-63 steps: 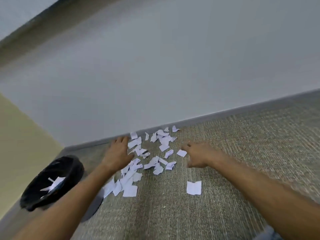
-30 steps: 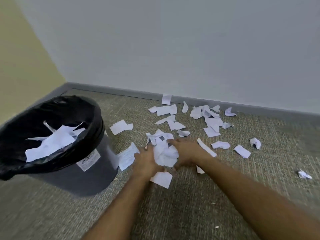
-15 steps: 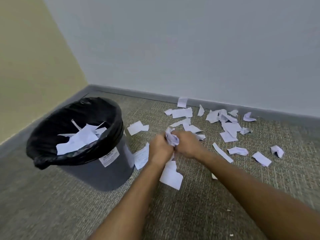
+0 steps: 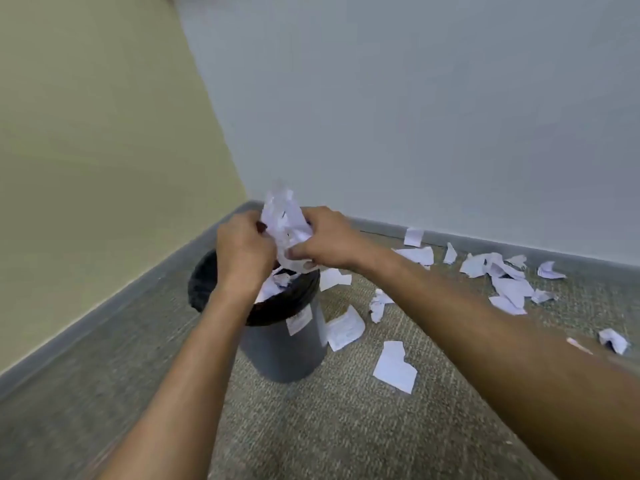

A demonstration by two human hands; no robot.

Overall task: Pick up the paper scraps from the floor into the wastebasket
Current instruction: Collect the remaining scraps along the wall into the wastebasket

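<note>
A bunch of white paper scraps [image 4: 285,225] is held between my left hand [image 4: 242,254] and my right hand [image 4: 327,239], directly above the wastebasket [image 4: 284,344]. The basket is grey with a black liner, and white scraps lie inside it under my hands. Much of its opening is hidden by my left hand and wrist. Several more white scraps lie on the carpet to the right: a large one [image 4: 394,367] near the basket, one leaning against its side [image 4: 344,329], and a scattered group [image 4: 502,275] along the wall.
The basket stands in a corner between a yellow wall on the left and a pale grey wall behind. A grey baseboard [image 4: 485,242] runs along both. A crumpled scrap [image 4: 613,341] lies at the far right of the grey carpet.
Both hands gathered scraps off the carpet, pressed them together, then lifted the bunch up and left to above the wastebasket. The view swung with them.
</note>
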